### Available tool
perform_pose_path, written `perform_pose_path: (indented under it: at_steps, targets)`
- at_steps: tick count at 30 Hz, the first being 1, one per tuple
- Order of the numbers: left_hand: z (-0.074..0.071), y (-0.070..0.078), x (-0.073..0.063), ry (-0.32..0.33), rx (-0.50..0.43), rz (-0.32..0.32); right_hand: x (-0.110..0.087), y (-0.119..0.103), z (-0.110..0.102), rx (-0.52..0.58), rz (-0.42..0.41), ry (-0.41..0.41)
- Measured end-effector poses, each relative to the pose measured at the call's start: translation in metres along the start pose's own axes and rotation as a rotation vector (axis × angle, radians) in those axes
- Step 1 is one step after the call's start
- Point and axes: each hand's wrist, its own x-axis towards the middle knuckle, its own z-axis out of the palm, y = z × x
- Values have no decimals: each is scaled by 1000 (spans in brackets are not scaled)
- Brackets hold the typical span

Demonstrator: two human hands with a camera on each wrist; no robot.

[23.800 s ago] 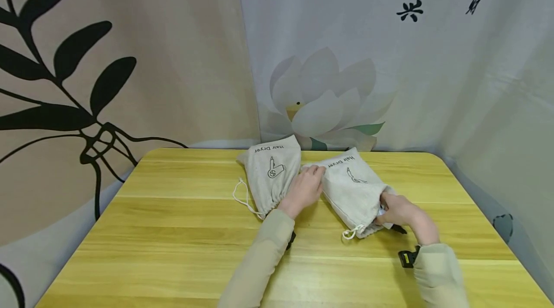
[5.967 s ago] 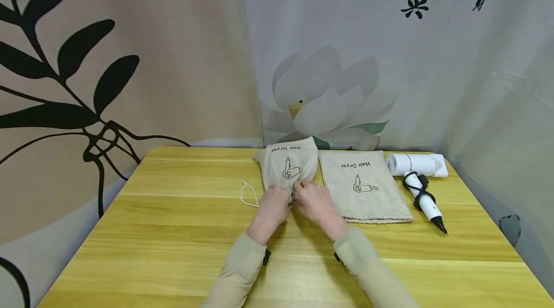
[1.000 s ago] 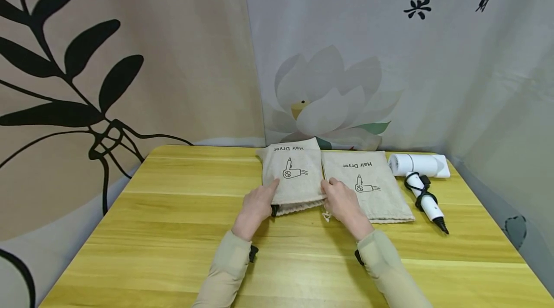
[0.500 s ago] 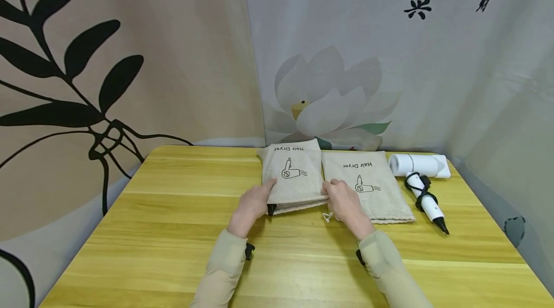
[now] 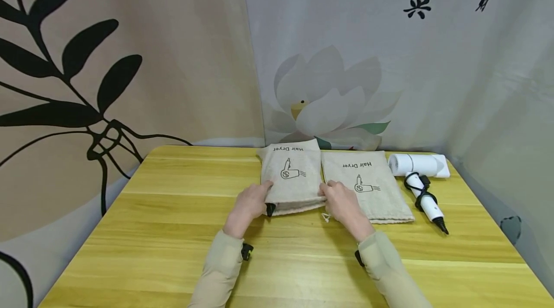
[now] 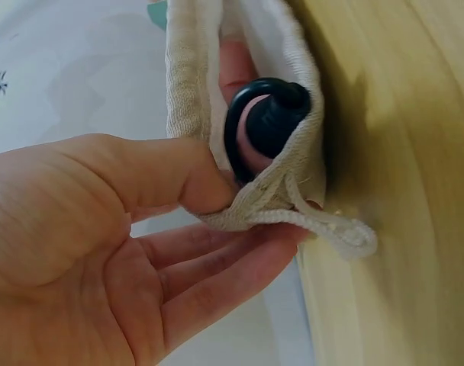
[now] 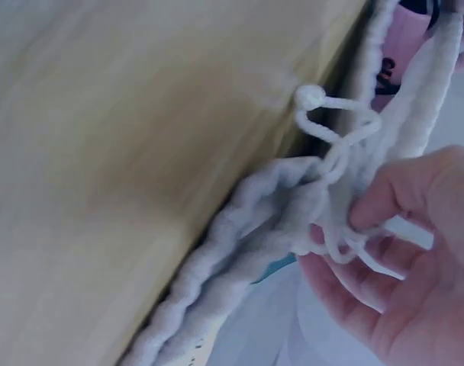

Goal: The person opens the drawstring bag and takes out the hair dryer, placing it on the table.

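Observation:
A beige drawstring bag (image 5: 291, 171) printed "Hair Dryer" lies on the table with its mouth spread toward me. My left hand (image 5: 248, 204) pinches the left corner of that mouth between thumb and fingers. At the right corner, my right hand (image 5: 344, 204) pinches the cloth along with the white drawstring (image 7: 343, 141). Inside the mouth shows part of a pink object (image 7: 406, 42), with a black end piece (image 6: 274, 126) and a loop; the bag hides the rest. A second such bag (image 5: 363, 202) lies flat to the right, partly under my right hand.
At the table's back right lies a white hair dryer barrel (image 5: 419, 165). Its white handle (image 5: 428, 204), wrapped in black cord, points toward me. The wooden table (image 5: 173, 231) ends at the back against a printed curtain (image 5: 195, 57).
The right bag, full at first, now lies flat, and the white hair dryer is out beside it. The left bag's gathered mouth has been spread open. Lately the left hand shifted slightly left.

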Motion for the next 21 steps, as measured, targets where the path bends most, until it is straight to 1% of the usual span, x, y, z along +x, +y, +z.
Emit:
perform_pose_path:
  at_steps: [4, 6, 8, 10, 13, 16, 18, 21]
  targets:
    - [-5, -1, -1, 40, 20, 15, 0, -8, -3, 12, -12, -39]
    - [-7, -1, -2, 57, 21, 22, 1, -14, -3, 28, -40, -56]
    - [-9, -1, -3, 66, 18, 23, 2, -21, -2, 41, -84, -52]
    - [-11, -1, -4, 71, 14, 22, 3, -28, 0, 41, -142, -13]
    - [-15, 1, -6, 84, 27, 20, 9, -38, 5, 22, -238, 87]
    - [-18, 2, -7, 103, 47, 25, 16, -46, 10, 3, -311, 177]
    - [-19, 2, -8, 118, 49, 32, 21, -50, 12, -8, -334, 209]
    - [-20, 2, -8, 135, 51, 39, 27, -55, 11, -22, -335, 226]
